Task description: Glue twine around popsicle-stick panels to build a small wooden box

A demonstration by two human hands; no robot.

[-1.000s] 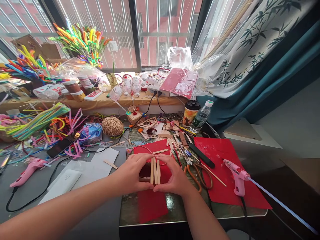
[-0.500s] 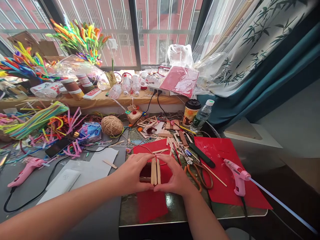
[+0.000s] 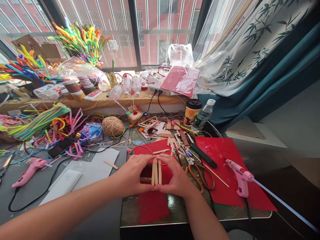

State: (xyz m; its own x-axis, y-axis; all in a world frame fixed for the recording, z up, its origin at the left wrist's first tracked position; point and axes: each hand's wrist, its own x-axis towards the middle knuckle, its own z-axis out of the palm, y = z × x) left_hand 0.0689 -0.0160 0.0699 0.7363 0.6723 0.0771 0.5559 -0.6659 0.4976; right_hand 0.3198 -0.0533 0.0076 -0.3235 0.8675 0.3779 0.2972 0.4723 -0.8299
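Note:
My left hand (image 3: pixel 130 175) and my right hand (image 3: pixel 177 177) meet fingertip to fingertip and thumb to thumb, forming a ring over the red sheet (image 3: pixel 153 209). Between them a few pale wooden craft sticks (image 3: pixel 156 174) lie side by side, running away from me, with a narrow gap near the right one. Fingers and thumbs pinch the sticks at their far and near ends. A dark brown box-like piece (image 3: pixel 145 177) shows left of the sticks, inside the curve of my left hand; most of it is hidden.
Loose craft sticks (image 3: pixel 172 139) are piled beyond my hands. Orange-handled scissors (image 3: pixel 203 178) and a pink glue gun (image 3: pixel 241 178) lie to the right; another pink glue gun (image 3: pixel 31 170) is at left. A twine ball (image 3: pixel 113 126), coffee cup (image 3: pixel 192 113) and water bottle (image 3: pixel 203 115) stand behind.
My hands keep their pinch at both ends of the sticks. The sticks have shifted slightly against each other, and the whole view has moved a little.

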